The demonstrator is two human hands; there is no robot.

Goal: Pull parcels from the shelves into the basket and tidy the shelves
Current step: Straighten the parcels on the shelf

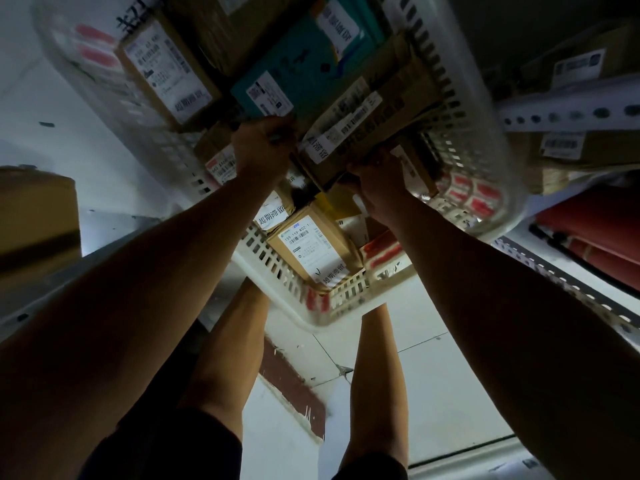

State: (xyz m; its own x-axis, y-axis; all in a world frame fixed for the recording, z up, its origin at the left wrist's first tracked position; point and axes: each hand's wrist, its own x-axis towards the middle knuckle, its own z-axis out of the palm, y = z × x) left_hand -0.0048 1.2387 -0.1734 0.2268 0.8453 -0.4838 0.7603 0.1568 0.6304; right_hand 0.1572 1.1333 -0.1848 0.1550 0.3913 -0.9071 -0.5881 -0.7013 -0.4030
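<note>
Head view looked down past both bare arms into a white slotted plastic basket (460,140) packed with parcels. The frame was dim and motion-blurred, mostly around the basket rim.

Left hand (263,150) reached into the middle of the basket, fingers curled at the lower edge of a teal parcel (304,74) with white labels. It looked like a grip on that edge, but the fingertips were hidden and smeared, so what exactly it held could not be told.

Right hand (375,178) was clamped on the near end of a long brown cardboard parcel (367,123) that lay diagonally across the basket, touching the teal one. Fingers were wrapped under its edge.

Other parcels in the basket: a brown box with a big white shipping label (166,74) at the upper left, against the basket wall. A smaller brown box with a barcode label (308,247) sat at the near end, just below the hands. More cardboard lay under and between these, too blurred to separate.

On the right stood a metal shelf rail (568,114) with punched holes, with labelled cardboard boxes (568,147) above and below it. A red item (595,233) lay on a lower shelf level. At the far left a brown carton (38,220) stood beside the left arm. Below the basket were the person's legs (377,375) and a pale tiled floor (433,393).
</note>
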